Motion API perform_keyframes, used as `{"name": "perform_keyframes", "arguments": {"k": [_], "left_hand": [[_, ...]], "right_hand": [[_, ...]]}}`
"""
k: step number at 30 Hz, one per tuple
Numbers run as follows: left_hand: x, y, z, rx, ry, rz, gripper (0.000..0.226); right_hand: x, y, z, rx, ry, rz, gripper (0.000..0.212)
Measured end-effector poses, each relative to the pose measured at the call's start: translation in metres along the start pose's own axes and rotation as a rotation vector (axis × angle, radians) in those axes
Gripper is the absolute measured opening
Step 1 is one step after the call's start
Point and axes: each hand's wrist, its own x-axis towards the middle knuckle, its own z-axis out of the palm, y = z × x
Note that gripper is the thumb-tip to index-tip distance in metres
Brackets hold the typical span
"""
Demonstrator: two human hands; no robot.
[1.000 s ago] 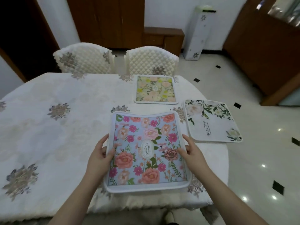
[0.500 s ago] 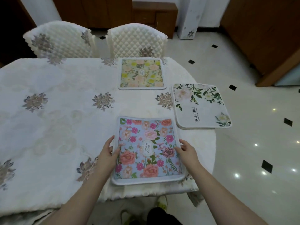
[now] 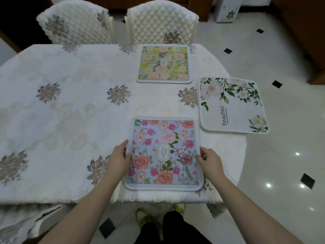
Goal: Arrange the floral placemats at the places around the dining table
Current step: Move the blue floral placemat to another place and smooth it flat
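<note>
Tablecloth (image 3: 73, 111), white with embroidered flower motifs, lies bare across the whole left half of the dining table, so you have open room there, while the right end is crowded. The blue floral placemat (image 3: 164, 154) lies flat at the near edge, its front border almost at the table's rim. Your left hand (image 3: 119, 161) grips its left border, thumb on top, and your right hand (image 3: 210, 160) grips its right border the same way, so the mat sits squarely between them. Three mat positions show: this blue one, a yellow floral placemat (image 3: 163, 64) at the far edge in front of the right quilted chair (image 3: 161, 22), and a stack of white leaf-print placemats (image 3: 232, 104) overhanging the right rim; how many are in the stack you cannot tell. Two quilted chairs stand on the far side, the left one (image 3: 73, 22) facing bare cloth.
</note>
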Motion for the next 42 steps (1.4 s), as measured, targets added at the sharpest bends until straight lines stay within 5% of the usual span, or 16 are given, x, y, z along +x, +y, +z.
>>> {"name": "perform_keyframes", "arguments": {"k": [11,18,24,27,32,42], "left_hand": [[0.000,0.002,0.000,0.067,-0.009,0.014,0.052],[0.014,0.021,-0.004,0.195,0.185,0.101,0.039],[0.057,0.076,0.030,0.213,0.101,0.494,0.040],[0.085,0.098,0.049,0.255,0.032,0.478,0.051],[0.100,0.077,0.076,0.489,-0.083,0.450,0.055],[0.101,0.065,0.070,0.551,-0.115,0.564,0.060]], "right_hand": [[0.000,0.009,-0.004,-0.030,0.013,0.003,0.022],[0.020,-0.026,0.001,0.035,0.131,-0.050,0.037],[0.073,-0.100,0.044,0.012,0.055,-0.245,0.046],[0.106,-0.121,0.060,-0.041,0.060,-0.233,0.049],[0.114,-0.102,0.088,-0.461,-0.011,-0.377,0.057],[0.114,-0.099,0.092,-0.509,-0.014,-0.360,0.059]]}}
